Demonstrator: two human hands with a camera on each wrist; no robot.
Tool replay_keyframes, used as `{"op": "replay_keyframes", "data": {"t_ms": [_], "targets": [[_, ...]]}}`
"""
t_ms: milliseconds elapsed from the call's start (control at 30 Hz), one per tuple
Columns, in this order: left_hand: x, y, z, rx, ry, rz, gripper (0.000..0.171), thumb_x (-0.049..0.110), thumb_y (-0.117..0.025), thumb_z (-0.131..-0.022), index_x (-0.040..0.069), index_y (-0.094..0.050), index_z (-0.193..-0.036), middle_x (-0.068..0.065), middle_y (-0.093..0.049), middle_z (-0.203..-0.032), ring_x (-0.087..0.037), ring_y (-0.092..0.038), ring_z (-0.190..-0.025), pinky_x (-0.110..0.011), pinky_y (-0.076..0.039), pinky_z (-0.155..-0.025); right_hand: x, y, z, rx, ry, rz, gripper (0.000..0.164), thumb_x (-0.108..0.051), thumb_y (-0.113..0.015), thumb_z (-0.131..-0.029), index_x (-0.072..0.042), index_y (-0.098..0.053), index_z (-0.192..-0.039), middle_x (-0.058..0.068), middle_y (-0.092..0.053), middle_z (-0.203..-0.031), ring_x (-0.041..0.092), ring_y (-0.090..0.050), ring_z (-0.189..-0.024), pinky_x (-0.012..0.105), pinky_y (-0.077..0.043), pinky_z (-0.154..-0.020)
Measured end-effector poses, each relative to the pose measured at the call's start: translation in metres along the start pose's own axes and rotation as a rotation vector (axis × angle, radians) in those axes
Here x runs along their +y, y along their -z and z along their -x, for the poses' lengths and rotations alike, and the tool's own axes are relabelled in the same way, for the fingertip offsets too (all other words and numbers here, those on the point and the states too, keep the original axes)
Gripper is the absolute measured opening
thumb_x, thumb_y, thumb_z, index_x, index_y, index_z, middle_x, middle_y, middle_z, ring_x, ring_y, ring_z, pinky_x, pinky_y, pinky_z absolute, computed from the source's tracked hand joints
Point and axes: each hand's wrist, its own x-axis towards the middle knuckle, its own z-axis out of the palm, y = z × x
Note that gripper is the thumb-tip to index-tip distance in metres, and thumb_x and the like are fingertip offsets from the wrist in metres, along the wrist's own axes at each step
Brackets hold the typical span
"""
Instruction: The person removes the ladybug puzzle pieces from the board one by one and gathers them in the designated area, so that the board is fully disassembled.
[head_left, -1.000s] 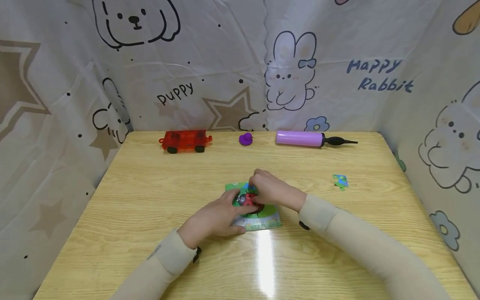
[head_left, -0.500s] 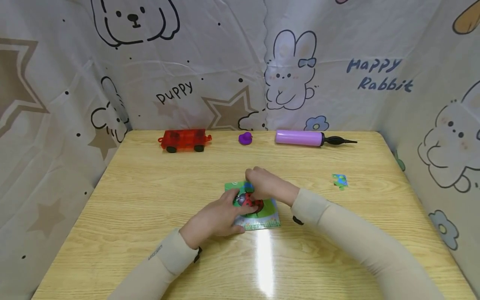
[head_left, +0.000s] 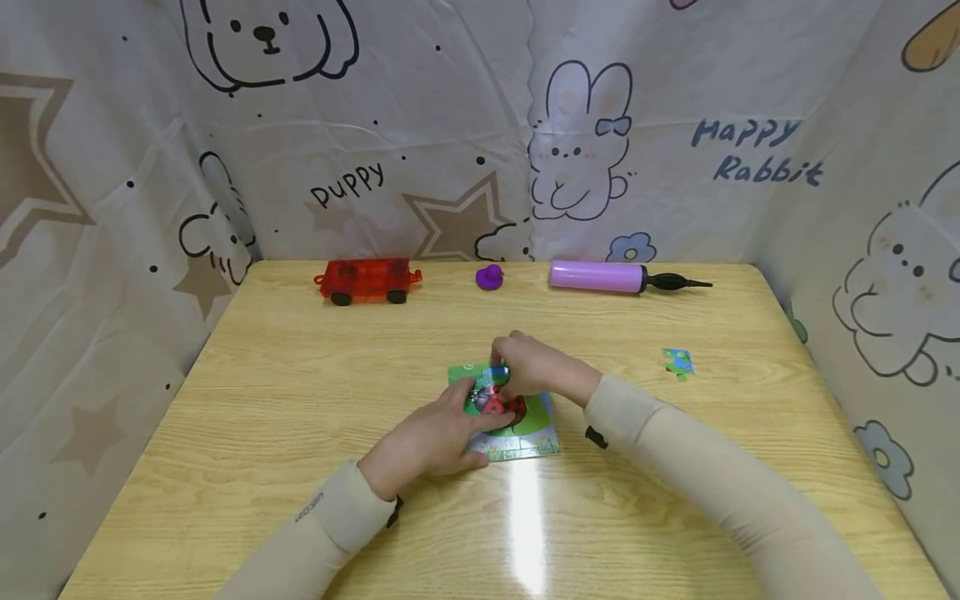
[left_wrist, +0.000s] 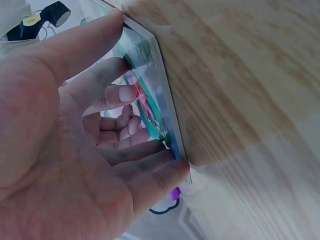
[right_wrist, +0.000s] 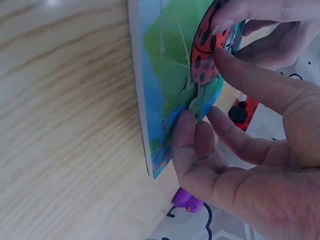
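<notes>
A jigsaw puzzle (head_left: 529, 448) with a red ladybug on a green and blue ground lies flat at the table's middle. My left hand (head_left: 427, 437) rests on its left side, fingers spread, with the thumb at the near edge and a finger across the ladybug (right_wrist: 204, 55). From above, my right hand (head_left: 536, 367) reaches to the upper part of the puzzle. Its thumb and curled fingers pinch a puzzle piece (right_wrist: 198, 102) there, beside a visible seam; the hand hides much of that piece in the head view. One loose puzzle piece (head_left: 678, 361) lies to the right.
Along the back edge of the wooden table (head_left: 337, 358) stand a red toy wagon (head_left: 366, 281), a purple toy duck (head_left: 489, 277) and a purple hand pump (head_left: 600, 277) with a black nozzle. A printed curtain (head_left: 435, 125) surrounds the table.
My right hand has shifted slightly left over the puzzle's upper part, then stayed there. The left hand and the loose puzzle piece remain where they were.
</notes>
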Motion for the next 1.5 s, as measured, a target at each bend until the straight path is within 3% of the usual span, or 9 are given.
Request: {"op": "replay_keyframes", "data": {"t_ms": [233,467,700,1100,1500], "targets": [[0.0,0.003,-0.001,0.001,-0.006,-0.01,0.064,0.045,-0.073,-0.098,0.039,-0.049,-0.157,-0.031,-0.022,-0.168,-0.041,-0.032,-0.155,-0.051,-0.054,-0.11,0.008,-0.002,0.001,0.076,0.034,-0.025,0.042,-0.021,-0.092,-0.082,-0.003,-0.069,-0.112,0.012,-0.063,-0.114,0.023,-0.058,-0.103,0.04,-0.056,-0.095],[-0.001,0.003,-0.001,0.005,-0.009,-0.026,0.063,0.047,-0.072,-0.098,0.039,-0.049,-0.157,-0.031,-0.023,-0.167,-0.041,-0.033,-0.154,-0.051,-0.054,-0.11,0.021,-0.005,0.005,0.164,0.084,-0.141,0.027,-0.015,-0.087,-0.087,-0.008,-0.066,-0.102,0.003,-0.072,-0.095,0.016,-0.063,-0.084,0.031,-0.055,-0.077],[-0.001,0.005,-0.001,-0.018,0.021,-0.029,0.064,0.048,-0.073,-0.098,0.043,-0.048,-0.157,-0.028,-0.026,-0.166,-0.041,-0.036,-0.153,-0.052,-0.054,-0.109,0.04,0.007,0.02,0.193,0.136,-0.231,0.018,-0.012,-0.082,-0.091,-0.01,-0.066,-0.099,0.006,-0.076,-0.095,0.016,-0.071,-0.086,0.033,-0.06,-0.079],[0.001,0.001,-0.001,-0.014,0.032,-0.025,0.064,0.047,-0.075,-0.097,0.045,-0.049,-0.156,-0.026,-0.03,-0.165,-0.039,-0.038,-0.151,-0.053,-0.053,-0.11,0.104,0.037,0.064,0.23,0.03,-0.235,0.014,-0.01,-0.081,-0.091,-0.009,-0.068,-0.096,0.006,-0.074,-0.093,0.017,-0.067,-0.086,0.037,-0.057,-0.082],[0.002,0.003,-0.001,-0.02,0.041,-0.026,0.065,0.047,-0.075,-0.096,0.045,-0.049,-0.155,-0.026,-0.03,-0.164,-0.04,-0.038,-0.152,-0.053,-0.055,-0.108,0.16,0.044,0.099,0.218,-0.072,-0.25,0.015,-0.01,-0.082,-0.09,-0.007,-0.07,-0.096,0.006,-0.075,-0.092,0.017,-0.066,-0.085,0.032,-0.054,-0.077]]}}
